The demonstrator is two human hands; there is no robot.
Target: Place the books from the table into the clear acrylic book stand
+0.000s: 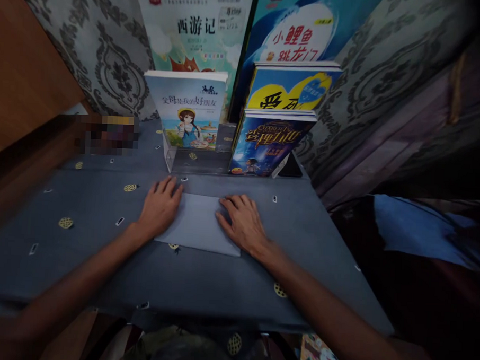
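Both palms down on the grey folded sheet [200, 221], which lies flat at the centre of the blue patterned tablecloth [82, 237]. Left hand [159, 208] presses its nine o'clock edge, fingers spread and gripping nothing. Right hand [244, 222] covers its three o'clock side, fingers splayed flat. At twelve o'clock, children's books [187, 111] stand in a clear rack [193, 162].

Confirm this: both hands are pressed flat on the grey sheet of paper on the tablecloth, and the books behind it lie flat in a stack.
Not quite. The head view shows the books standing upright in a clear holder, not stacked flat. The left hand and right hand do press on the grey sheet.
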